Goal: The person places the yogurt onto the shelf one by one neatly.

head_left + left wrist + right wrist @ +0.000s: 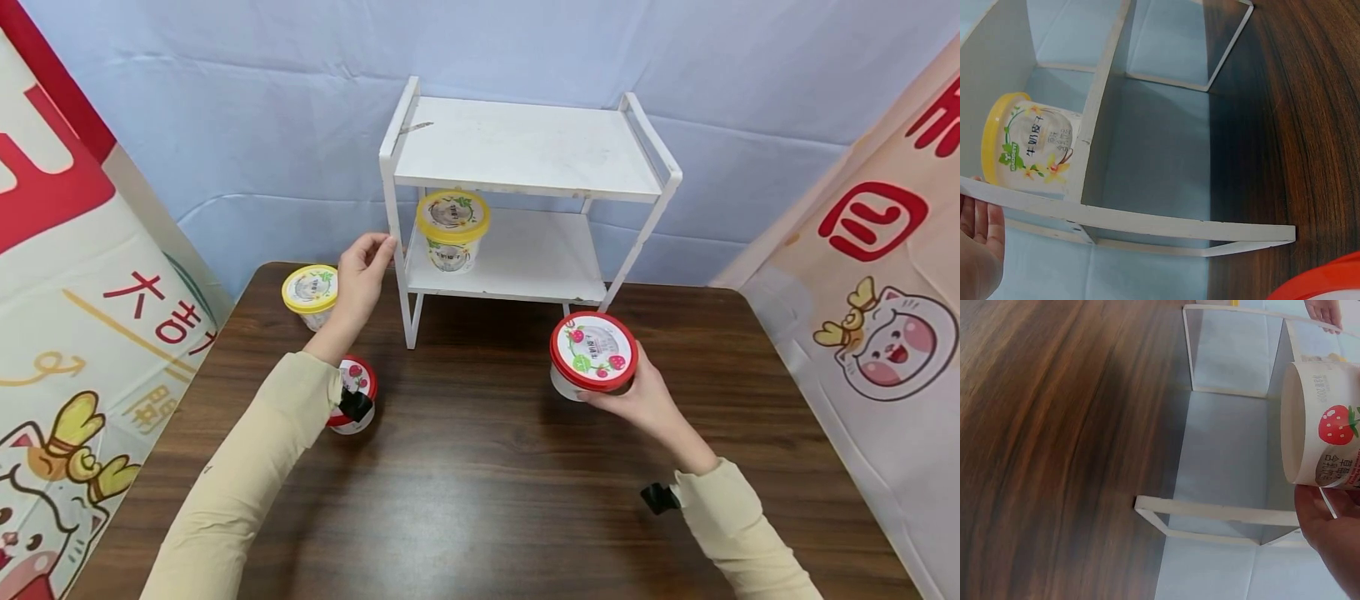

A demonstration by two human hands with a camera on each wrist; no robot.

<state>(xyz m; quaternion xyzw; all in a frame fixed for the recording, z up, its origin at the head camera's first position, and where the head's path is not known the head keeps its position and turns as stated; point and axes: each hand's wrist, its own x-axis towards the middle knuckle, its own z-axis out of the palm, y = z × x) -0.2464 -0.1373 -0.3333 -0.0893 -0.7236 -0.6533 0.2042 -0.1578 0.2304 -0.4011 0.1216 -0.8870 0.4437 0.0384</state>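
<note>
My right hand (641,400) grips a tub with a red lid (594,350) from its right side, holding it up in front of the white shelf's right leg. Strawberries are printed on the tub's side (1337,425), seen in the right wrist view. At the shelf's left post, my left hand (365,275) holds the post between thumb and fingers; its fingertips partly pass behind the post in the left wrist view. Just right of that hand, a tub with a yellow lid (453,229) stands upright on the lower tier of the white shelf (528,150).
Another yellow-lidded tub (309,292) stands on the brown table (465,475), partly behind my left wrist. Nearer, a second red-lidded tub (358,379) is partly covered by my left sleeve. Pale blue cloth (300,125) hangs behind the shelf, and printed banners flank the table.
</note>
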